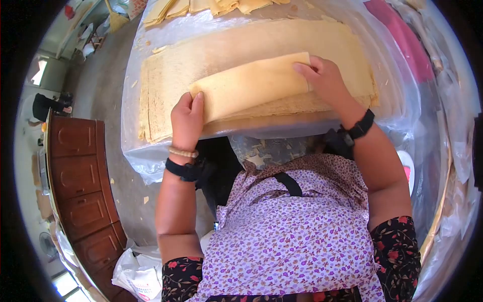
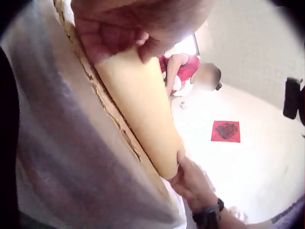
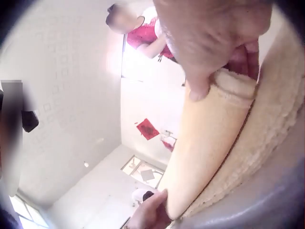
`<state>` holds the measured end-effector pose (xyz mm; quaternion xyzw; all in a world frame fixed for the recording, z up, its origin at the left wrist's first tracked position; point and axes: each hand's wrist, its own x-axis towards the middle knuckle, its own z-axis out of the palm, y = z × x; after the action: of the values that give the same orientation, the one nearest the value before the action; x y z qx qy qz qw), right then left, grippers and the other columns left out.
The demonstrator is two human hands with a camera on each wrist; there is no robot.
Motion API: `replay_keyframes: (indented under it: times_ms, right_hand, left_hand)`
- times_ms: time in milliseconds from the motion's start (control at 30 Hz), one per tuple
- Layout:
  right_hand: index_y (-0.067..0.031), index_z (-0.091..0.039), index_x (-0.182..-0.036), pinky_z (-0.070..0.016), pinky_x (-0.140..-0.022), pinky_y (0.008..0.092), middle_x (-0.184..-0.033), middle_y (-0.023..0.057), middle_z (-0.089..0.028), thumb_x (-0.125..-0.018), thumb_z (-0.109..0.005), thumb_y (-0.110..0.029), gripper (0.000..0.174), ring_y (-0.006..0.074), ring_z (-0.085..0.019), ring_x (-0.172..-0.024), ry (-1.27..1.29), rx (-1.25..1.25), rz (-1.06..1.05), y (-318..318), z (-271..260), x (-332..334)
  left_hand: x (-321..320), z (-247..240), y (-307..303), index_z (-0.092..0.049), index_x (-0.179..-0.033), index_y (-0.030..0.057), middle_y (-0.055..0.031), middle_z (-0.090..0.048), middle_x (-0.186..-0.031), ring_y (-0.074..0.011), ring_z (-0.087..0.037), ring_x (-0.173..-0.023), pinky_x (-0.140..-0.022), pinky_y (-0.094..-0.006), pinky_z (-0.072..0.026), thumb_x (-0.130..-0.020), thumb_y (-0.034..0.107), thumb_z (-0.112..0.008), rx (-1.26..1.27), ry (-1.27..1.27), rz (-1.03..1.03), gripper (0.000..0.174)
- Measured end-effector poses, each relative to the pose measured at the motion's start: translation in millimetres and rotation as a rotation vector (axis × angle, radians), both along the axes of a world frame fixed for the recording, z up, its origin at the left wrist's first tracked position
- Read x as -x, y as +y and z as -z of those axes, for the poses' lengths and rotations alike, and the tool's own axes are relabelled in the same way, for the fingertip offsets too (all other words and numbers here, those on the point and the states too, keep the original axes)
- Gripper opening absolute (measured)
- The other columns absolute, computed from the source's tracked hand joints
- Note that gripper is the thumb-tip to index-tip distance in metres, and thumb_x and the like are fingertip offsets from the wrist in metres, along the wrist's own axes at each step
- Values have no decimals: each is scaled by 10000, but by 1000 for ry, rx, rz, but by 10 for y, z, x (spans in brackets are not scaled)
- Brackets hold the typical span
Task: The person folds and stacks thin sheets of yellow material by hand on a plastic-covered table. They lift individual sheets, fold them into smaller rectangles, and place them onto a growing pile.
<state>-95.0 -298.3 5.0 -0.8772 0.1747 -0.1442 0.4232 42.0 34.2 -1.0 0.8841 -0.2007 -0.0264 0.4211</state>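
Note:
Both hands hold a folded, pale yellow sheet [image 1: 251, 85] over a wide stack of similar sheets [image 1: 166, 65]. At its left end the left hand [image 1: 188, 116] pinches it, thumb on top; the right hand [image 1: 324, 80] grips the right end, thumb on top and fingers behind. The left wrist view shows the smooth sheet [image 2: 138, 105] running from the left hand [image 2: 138, 28] to the right hand [image 2: 190, 179]. In the right wrist view the sheet [image 3: 205, 143] looks rolled or folded over at the right hand [image 3: 214, 43]; the left hand [image 3: 150, 210] is at its far end.
Clear plastic [image 1: 133, 110] covers the table around the stack. More folded sheets [image 1: 226, 6] lie at the far edge. Pink cloth [image 1: 402, 40] is at the right, wooden cabinets [image 1: 80, 176] at the left, a white sack [image 1: 138, 274] on the floor. Another person [image 2: 183, 71] is across the table.

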Motion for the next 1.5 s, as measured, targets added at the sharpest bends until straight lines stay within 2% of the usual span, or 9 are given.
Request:
replay_keyframes:
  times_ms: [167, 267, 367, 533, 700, 867, 1033, 1200, 1500]
  right_hand:
    - [-56, -729, -1088, -541, -858, 459, -1036, 128, -749, -927, -693, -384, 368, 334, -701, -990, 304, 433, 100, 196, -187, -254]
    - [-149, -669, -1280, -468, -1032, 489, -1315, 125, -665, -897, -704, -414, 466, 343, -603, -1228, -272, 875, 103, 321, -69, -256]
    - [-193, -576, -1435, -366, -1153, 533, -1545, 129, -494, -848, -751, -460, 668, 398, -450, -1412, -174, 852, -448, 591, 27, -172]
    - [-220, -564, -1472, -279, -1197, 618, -1601, 117, -425, -833, -773, -464, 716, 382, -353, -1499, -36, 742, -491, 587, -98, -88]
    - [-160, -618, -1350, -493, -1018, 487, -1328, 126, -631, -854, -741, -333, 539, 334, -595, -1250, -159, 627, -593, 230, -195, -139]
    - [-124, -640, -1360, -562, -813, 463, -1247, 180, -694, -918, -665, -170, 445, 380, -694, -959, 132, 715, -614, 182, -555, -20]
    - [-123, -620, -1422, -571, -877, 361, -1279, 111, -714, -932, -690, -134, 495, 247, -721, -1029, 3, 75, -450, 110, -885, -334]
    - [-13, -543, -1471, -519, -984, 305, -1303, 70, -685, -942, -728, -177, 584, 145, -661, -1106, -234, -512, -384, -463, -1133, -1459]
    - [-23, -703, -1238, -540, -914, 369, -1148, 120, -747, -937, -727, -339, 437, 246, -692, -1049, 86, 350, -38, -1211, -478, -2527]
  left_hand:
    - [156, 37, -301, -588, -874, 34, -239, -678, -741, -466, -672, -703, -612, -567, -523, -964, 239, -610, -391, -360, -177, 225]
    - [163, -1, -352, -584, -861, 35, -239, -681, -746, -458, -673, -700, -616, -545, -534, -958, 244, -619, -448, -355, -183, 233]
    - [167, 1, -351, -602, -933, 37, -223, -684, -727, -452, -673, -667, -616, -538, -543, -953, 237, -625, -470, -373, -163, 202]
    - [262, -389, -370, -572, -1411, 75, -171, -628, -1379, -350, -581, -1286, -992, -450, -511, -874, 210, -723, -590, -722, 129, 574]
    - [171, -520, -310, -661, -1298, 98, -155, -663, -1358, -353, -609, -1277, -1038, -472, -489, -844, 172, -749, -446, -583, 584, 469]
    - [19, -686, -195, -699, -1192, 76, -119, -743, -1106, -357, -696, -1008, -870, -441, -557, -799, 79, -747, -326, -508, 491, 395]
    - [63, -1117, -254, -650, -1251, -5, -185, -707, -1201, -334, -694, -1047, -851, -414, -547, -838, -58, -693, -27, -996, -6, 418]
    - [106, -774, 76, -568, -1382, -19, -179, -703, -1200, -272, -689, -1052, -850, -368, -557, -933, -63, -626, 170, -629, -90, 455]
    - [257, -404, 191, -682, -1245, 41, -180, -690, -1249, -391, -666, -1114, -945, -450, -539, -786, 30, -800, -182, -383, 276, 474]
